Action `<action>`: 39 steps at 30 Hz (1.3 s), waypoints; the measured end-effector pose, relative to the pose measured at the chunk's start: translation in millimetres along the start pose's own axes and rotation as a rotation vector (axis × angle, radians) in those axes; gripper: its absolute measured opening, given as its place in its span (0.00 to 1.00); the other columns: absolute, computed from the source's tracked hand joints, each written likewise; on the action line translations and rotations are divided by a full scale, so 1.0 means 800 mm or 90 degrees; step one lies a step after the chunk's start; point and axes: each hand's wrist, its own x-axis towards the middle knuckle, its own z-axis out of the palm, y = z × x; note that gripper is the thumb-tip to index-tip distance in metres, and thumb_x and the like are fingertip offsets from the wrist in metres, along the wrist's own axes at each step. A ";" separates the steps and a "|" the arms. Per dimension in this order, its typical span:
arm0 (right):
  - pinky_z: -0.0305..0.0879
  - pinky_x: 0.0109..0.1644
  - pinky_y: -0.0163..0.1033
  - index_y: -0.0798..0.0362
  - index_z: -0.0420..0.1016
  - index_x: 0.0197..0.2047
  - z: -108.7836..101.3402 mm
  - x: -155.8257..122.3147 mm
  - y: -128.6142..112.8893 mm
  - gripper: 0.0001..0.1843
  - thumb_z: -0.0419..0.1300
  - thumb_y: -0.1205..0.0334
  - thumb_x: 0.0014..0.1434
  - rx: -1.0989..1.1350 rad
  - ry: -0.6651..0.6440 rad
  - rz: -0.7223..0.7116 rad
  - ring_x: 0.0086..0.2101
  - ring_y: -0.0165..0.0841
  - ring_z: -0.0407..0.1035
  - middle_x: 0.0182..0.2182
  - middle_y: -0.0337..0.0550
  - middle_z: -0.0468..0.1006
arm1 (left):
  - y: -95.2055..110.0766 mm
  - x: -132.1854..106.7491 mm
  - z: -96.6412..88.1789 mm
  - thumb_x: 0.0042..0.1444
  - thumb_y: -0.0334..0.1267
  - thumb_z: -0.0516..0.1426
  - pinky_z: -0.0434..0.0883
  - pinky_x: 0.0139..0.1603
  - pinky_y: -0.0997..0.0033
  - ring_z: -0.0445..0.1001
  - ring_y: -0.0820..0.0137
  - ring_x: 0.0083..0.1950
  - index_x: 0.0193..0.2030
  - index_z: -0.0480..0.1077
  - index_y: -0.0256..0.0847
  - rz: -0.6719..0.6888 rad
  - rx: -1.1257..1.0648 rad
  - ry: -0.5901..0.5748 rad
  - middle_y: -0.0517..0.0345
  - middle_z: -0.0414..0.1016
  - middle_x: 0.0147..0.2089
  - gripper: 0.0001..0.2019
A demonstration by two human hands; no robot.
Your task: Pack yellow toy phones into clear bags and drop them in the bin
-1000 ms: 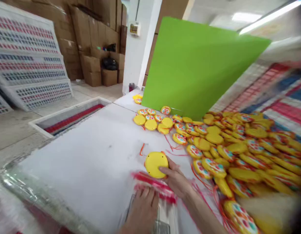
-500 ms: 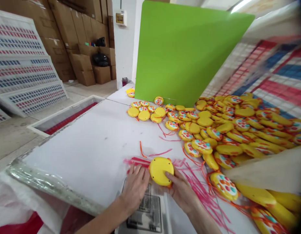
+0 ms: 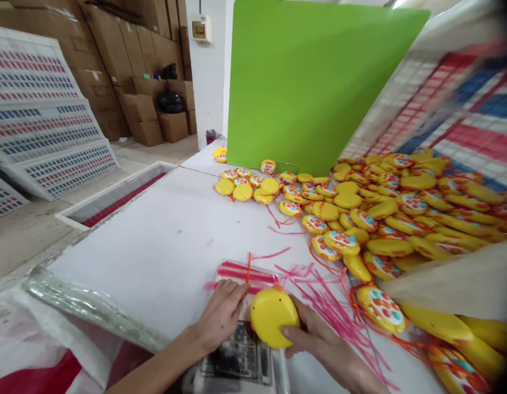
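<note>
White table fills the near view. Closest, the right hand curls its fingers around a yellow toy at the near edge. The left hand lies flat beside it, fingers open on a clear bag. Beyond lies a heap of toys, then a green board.

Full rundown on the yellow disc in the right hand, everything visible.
Round, smooth, glossy yellow disc, plastic by its look; plain side faces the camera, an orange bit at its top edge. The right hand grips its lower right rim, holding it tilted above a clear bag with a red-striped top; the left hand rests just beside it.
</note>
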 end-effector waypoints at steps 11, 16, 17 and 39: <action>0.70 0.33 0.34 0.47 0.64 0.55 0.011 0.023 -0.009 0.27 0.62 0.54 0.52 0.213 0.140 -0.065 0.39 0.35 0.68 0.44 0.45 0.72 | 0.003 0.002 0.009 0.58 0.29 0.48 0.63 0.39 0.63 0.63 0.65 0.36 0.31 0.68 0.35 0.116 0.199 0.084 0.53 0.68 0.33 0.09; 0.69 0.23 0.34 0.46 0.54 0.59 0.021 0.047 -0.008 0.32 0.58 0.48 0.54 0.032 0.180 -0.102 0.36 0.37 0.70 0.43 0.46 0.70 | 0.019 0.003 0.006 0.59 0.27 0.47 0.60 0.35 0.65 0.62 0.68 0.31 0.27 0.65 0.36 0.215 0.247 0.165 0.56 0.66 0.28 0.11; 0.69 0.22 0.34 0.47 0.53 0.59 0.022 0.049 -0.009 0.31 0.56 0.47 0.56 -0.042 0.168 -0.101 0.32 0.35 0.71 0.42 0.45 0.71 | 0.023 0.004 0.004 0.59 0.27 0.48 0.60 0.35 0.65 0.62 0.69 0.31 0.27 0.65 0.36 0.228 0.244 0.174 0.56 0.66 0.28 0.11; 0.62 0.26 0.34 0.54 0.59 0.57 0.007 0.044 -0.025 0.24 0.46 0.50 0.62 -0.420 0.117 -0.142 0.23 0.31 0.66 0.23 0.37 0.70 | 0.032 0.021 -0.068 0.55 0.40 0.51 0.66 0.33 0.74 0.70 0.70 0.33 0.32 0.68 0.36 -0.242 -0.406 0.115 0.56 0.73 0.31 0.10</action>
